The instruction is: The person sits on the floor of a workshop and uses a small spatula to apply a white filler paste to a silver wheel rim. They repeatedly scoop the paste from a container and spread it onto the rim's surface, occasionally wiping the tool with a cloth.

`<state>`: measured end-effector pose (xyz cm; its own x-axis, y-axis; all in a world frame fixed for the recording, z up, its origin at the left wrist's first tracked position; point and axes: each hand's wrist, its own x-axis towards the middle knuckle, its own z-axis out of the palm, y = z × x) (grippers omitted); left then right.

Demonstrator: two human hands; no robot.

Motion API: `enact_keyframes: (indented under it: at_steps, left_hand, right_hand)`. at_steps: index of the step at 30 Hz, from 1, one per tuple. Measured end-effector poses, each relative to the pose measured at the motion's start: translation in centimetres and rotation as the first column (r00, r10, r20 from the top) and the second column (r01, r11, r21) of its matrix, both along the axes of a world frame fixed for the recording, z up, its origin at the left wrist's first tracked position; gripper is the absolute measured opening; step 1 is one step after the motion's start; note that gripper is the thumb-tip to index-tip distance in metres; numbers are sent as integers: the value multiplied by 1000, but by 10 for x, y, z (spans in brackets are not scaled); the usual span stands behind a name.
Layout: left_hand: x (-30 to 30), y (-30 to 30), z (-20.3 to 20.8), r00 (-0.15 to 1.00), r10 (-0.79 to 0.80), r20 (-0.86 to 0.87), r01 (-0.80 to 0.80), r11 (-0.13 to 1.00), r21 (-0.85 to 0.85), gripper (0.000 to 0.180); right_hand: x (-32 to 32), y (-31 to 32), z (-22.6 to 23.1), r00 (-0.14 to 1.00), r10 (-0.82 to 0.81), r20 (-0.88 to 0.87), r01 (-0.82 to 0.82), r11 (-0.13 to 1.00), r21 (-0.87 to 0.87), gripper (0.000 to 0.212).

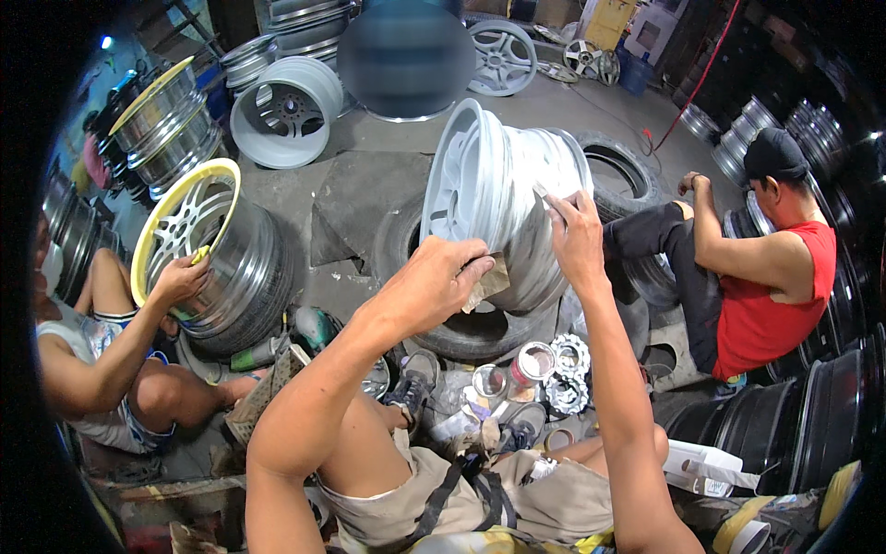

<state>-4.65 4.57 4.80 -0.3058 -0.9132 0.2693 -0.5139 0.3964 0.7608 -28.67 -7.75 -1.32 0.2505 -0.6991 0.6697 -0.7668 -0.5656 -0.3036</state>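
Note:
Before me a grey wheel rim (537,157) stands tilted on a black tire (461,340), its barrel streaked with paler patches. My right hand (577,231) is closed on a small flat spreader (542,191), whose tip is at the barrel's upper right side. Fingers pinched, my left hand (454,272) grips a flat beige piece (489,283) close to the barrel's near side. Whether that piece touches the rim I cannot tell. Below, between my feet, stand an open can (532,363) with a reddish side and a second round container (489,380).
On the left a person's hand (185,277) works at a yellow-lipped rim (233,185). Another person in a red top (771,305) sits at the right. A second tire (620,171) lies behind my rim. Grey rims (286,111) stand farther back, and a red hose (709,65) hangs at the right.

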Motion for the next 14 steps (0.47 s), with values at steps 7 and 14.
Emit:
enact_keyframes:
  at_steps: [7,14]
  left_hand:
    - [0,-1,2,1000,-5,2,5,999,41,20]
    - [0,0,3,1000,-17,-19,17,1000,0,21]
  right_hand:
    - [2,-17,12,997,45,-67,-42,998,46,34]
    - [3,-13,2,997,-55,-46,62,987,152,32]
